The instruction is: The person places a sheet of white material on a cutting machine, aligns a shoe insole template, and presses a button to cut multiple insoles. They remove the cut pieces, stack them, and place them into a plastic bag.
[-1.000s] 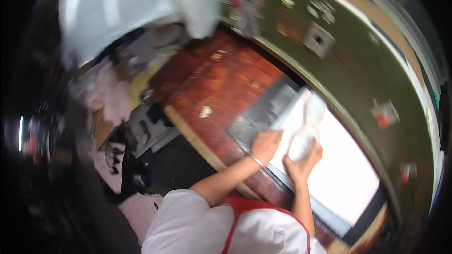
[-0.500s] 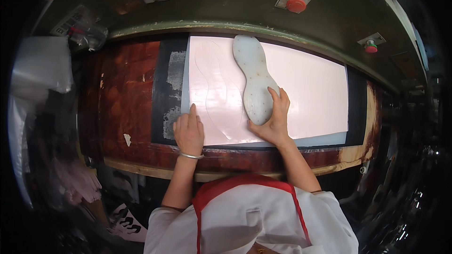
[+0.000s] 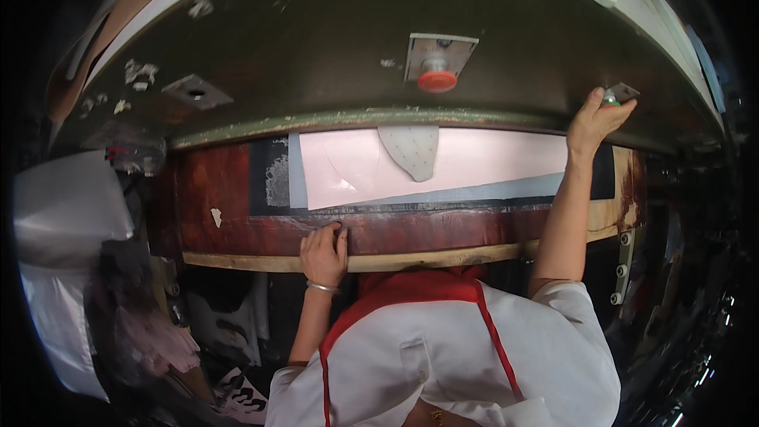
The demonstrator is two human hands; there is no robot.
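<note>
My right hand (image 3: 593, 126) reaches to the front of a dark green machine head (image 3: 316, 55). Its thumb and fingers close around a green push button (image 3: 609, 100) there. My left hand (image 3: 322, 255) rests near the front edge of the reddish-brown board (image 3: 411, 229), fingers loosely bent, nothing in it. Beyond it lies a pale pink sheet (image 3: 498, 158), with a faint curved outline pressed into its left part. A whitish sole-shaped cutting die (image 3: 413, 152) sits on the sheet, its far part hidden under the machine head.
On the machine front are a red mushroom button (image 3: 437, 79) and a plate with a hole (image 3: 198, 93). A bluish sheet and a black mat (image 3: 277, 209) lie under the pink sheet. Clear plastic (image 3: 71, 198) hangs at left; pink scraps (image 3: 158, 340) lie below it.
My right hand has let go of the cutting die and moved right to the green button. My left hand has come off the sheet toward the board's edge. The machine head hides more of the sheet.
</note>
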